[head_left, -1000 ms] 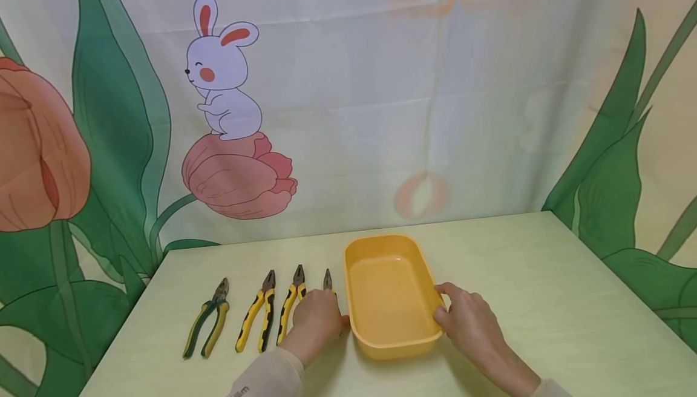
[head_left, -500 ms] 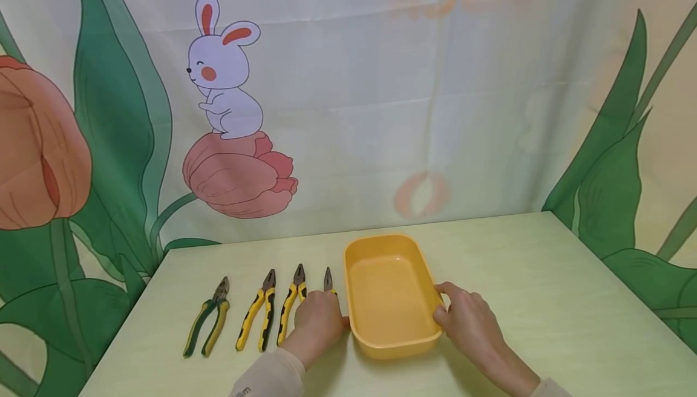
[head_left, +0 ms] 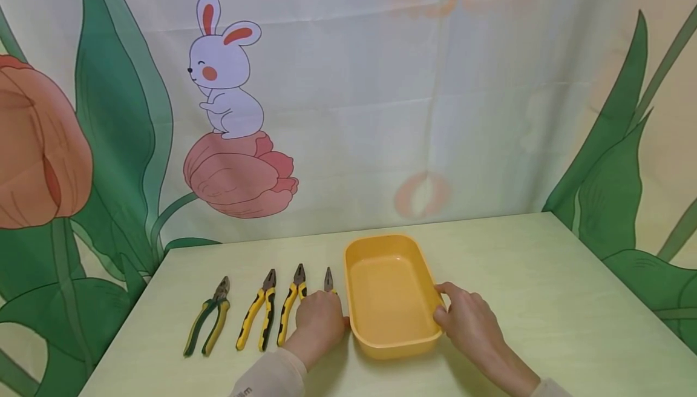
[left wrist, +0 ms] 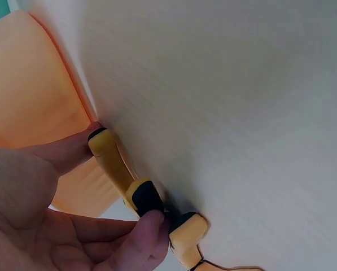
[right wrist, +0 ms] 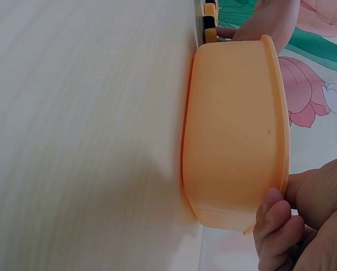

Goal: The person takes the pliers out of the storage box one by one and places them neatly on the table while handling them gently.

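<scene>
My left hand (head_left: 320,321) grips the yellow-and-black handles of needle-nose pliers (head_left: 328,280), whose slim tip shows beyond it. In the left wrist view, thumb and fingers lie on either side of the handles (left wrist: 113,164). Just right of these pliers stands a yellow plastic bin (head_left: 392,300) with nothing in it. Its right rim is pinched between the thumb and fingers of my right hand (head_left: 472,323). Left of the left hand lie two yellow-and-black pliers, the nearer one (head_left: 288,312) partly covered by the hand, the other (head_left: 258,315) fully visible.
Green-handled pliers (head_left: 208,321) lie farthest left in the row. All rest on a pale green tabletop (head_left: 523,264). A curtain (head_left: 348,94) printed with a rabbit and tulips hangs behind the table's back edge.
</scene>
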`<state>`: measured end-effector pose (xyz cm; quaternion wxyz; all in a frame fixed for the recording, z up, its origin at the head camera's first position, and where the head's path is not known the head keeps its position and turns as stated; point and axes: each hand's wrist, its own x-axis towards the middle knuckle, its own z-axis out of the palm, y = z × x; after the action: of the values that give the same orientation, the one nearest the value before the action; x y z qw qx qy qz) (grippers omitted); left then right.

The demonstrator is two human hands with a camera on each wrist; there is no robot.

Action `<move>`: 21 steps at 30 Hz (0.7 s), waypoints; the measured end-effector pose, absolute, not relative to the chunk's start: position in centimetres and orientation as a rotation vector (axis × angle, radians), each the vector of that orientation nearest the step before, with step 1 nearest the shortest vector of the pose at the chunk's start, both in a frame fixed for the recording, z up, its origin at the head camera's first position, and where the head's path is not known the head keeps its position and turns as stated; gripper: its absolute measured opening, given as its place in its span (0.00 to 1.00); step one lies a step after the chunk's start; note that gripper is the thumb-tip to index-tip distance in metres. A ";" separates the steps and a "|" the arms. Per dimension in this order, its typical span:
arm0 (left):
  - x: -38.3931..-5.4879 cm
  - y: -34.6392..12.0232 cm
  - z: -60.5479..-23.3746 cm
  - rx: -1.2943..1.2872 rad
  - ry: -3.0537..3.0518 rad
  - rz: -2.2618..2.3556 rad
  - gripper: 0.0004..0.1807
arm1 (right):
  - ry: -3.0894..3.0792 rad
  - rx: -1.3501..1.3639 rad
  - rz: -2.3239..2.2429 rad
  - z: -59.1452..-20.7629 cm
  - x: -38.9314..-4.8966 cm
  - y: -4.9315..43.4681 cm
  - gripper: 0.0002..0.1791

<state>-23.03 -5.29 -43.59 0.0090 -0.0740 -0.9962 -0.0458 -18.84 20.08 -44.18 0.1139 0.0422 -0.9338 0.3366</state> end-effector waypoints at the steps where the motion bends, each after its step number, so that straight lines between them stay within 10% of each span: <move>1: -23.0 -5.3 -43.6 -0.233 -3.108 -0.133 0.23 | -2.737 0.124 0.987 -44.2 -18.8 20.1 0.24; 21: -22.8 -5.2 -44.0 -0.140 -3.101 -0.235 0.25 | -2.741 0.136 0.979 -44.0 -18.8 20.0 0.24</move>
<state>-22.76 -5.23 -43.99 0.0144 -0.0451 -0.9960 -0.0754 -18.76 20.04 -44.03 0.1136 0.0463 -0.9346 0.3339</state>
